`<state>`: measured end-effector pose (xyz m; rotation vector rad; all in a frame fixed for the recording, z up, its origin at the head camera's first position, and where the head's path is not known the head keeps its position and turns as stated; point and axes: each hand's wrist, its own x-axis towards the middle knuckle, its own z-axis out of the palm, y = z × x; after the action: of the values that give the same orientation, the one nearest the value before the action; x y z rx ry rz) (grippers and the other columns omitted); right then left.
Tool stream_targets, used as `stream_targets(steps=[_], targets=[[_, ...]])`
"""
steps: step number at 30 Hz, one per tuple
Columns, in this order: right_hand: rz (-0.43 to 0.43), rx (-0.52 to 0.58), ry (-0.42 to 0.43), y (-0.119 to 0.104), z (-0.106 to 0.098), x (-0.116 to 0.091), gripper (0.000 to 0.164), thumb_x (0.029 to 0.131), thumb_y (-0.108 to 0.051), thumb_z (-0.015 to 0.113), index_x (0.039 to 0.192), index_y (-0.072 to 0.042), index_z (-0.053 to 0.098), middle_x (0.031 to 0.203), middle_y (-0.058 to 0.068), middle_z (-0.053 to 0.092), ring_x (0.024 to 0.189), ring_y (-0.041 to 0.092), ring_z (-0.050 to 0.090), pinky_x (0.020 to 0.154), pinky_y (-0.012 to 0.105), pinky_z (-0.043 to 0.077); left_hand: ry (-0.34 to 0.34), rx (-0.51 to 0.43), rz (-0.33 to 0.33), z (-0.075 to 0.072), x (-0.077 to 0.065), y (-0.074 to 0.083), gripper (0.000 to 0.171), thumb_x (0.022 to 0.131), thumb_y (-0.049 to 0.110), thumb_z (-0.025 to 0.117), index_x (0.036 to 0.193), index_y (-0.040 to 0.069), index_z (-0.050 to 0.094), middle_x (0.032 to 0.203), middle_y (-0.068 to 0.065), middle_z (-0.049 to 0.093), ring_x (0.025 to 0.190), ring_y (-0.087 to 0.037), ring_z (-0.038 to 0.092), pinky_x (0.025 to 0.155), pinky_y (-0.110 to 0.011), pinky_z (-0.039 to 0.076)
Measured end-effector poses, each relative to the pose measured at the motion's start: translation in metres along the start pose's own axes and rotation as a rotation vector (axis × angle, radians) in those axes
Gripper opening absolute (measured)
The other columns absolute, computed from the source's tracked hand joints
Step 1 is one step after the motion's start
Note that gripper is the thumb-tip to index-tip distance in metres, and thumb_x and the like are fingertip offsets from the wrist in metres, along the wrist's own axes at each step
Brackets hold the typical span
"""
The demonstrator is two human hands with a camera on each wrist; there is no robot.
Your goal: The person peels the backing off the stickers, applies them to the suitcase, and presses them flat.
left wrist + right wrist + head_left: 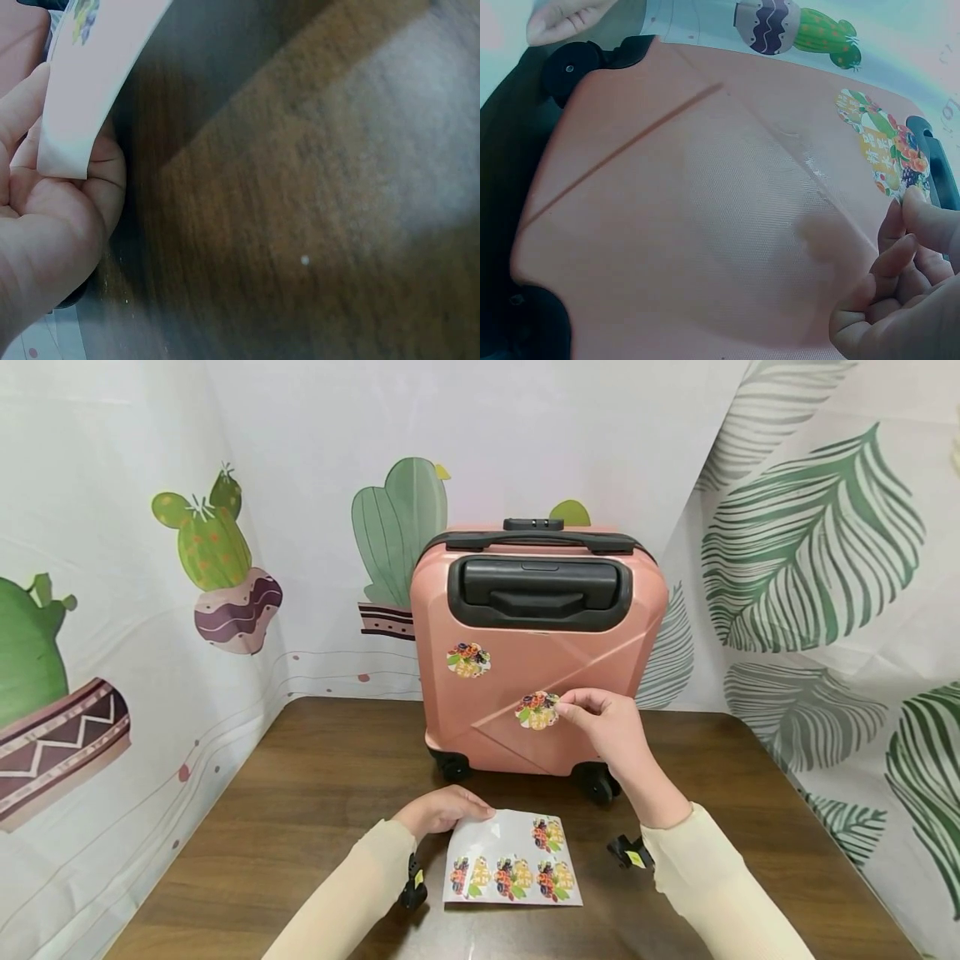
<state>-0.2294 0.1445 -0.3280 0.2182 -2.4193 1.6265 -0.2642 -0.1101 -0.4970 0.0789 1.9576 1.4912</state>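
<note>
A pink suitcase (517, 693) stands upright on the table, one round fruit sticker (468, 660) on its upper left. My right hand (603, 722) pinches another fruit sticker (537, 710) by its edge between thumb and index finger, in front of the suitcase's shell. In the right wrist view, that sticker (877, 142) appears above the fingertips; whether it touches the shell I cannot tell. My left hand (444, 810) holds the white sticker sheet (480, 843) by its top left corner. Several fruit stickers show on the sheet. The left wrist view shows the sheet (90, 97) between thumb and fingers.
The brown wooden table (337, 752) reaches under everything. The suitcase has black wheels (597, 783) and a recessed black handle (538, 589). A curtain (315, 427) printed with cacti and leaves hangs behind and beside the table.
</note>
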Motion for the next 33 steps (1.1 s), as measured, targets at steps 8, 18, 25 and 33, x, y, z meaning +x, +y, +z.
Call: stream_targets(steps=[8,18,25,33], targets=[[-0.01,0.029,0.033,-0.005,0.002,0.008,0.026,0.096,-0.023,0.073,0.1,0.003,0.074,0.084,0.0,0.073,0.084,0.01,0.058,0.079,0.021,0.049,-0.005,0.004,0.009,0.0,-0.001,0.0,0.025,0.097,0.01,0.066,0.115,-0.007,0.073,0.088,0.002,0.076,0.079,-0.01,0.066,0.078,-0.027,0.054],[0.005,0.047,0.063,-0.011,0.003,0.013,0.027,0.096,-0.026,0.073,0.101,0.001,0.074,0.082,-0.008,0.071,0.086,0.011,0.056,0.08,0.023,0.047,-0.005,0.002,0.01,0.0,0.0,-0.001,0.024,0.097,0.01,0.066,0.114,-0.007,0.073,0.086,0.002,0.075,0.078,-0.01,0.067,0.077,-0.027,0.055],[0.008,0.06,0.09,-0.017,0.003,0.015,0.027,0.096,-0.023,0.073,0.102,0.003,0.074,0.076,-0.017,0.067,0.086,0.011,0.055,0.079,0.023,0.046,-0.006,0.002,0.014,0.0,-0.001,0.001,0.024,0.098,0.01,0.066,0.113,-0.007,0.073,0.086,0.002,0.075,0.078,-0.01,0.067,0.076,-0.027,0.055],[0.003,0.042,0.087,-0.022,-0.001,0.016,0.028,0.096,-0.027,0.073,0.105,0.0,0.075,0.078,-0.021,0.067,0.086,0.009,0.056,0.079,0.023,0.047,-0.014,0.006,0.018,0.002,-0.004,0.002,0.026,0.099,0.009,0.065,0.116,-0.01,0.071,0.087,0.002,0.075,0.078,-0.009,0.066,0.077,-0.027,0.055]])
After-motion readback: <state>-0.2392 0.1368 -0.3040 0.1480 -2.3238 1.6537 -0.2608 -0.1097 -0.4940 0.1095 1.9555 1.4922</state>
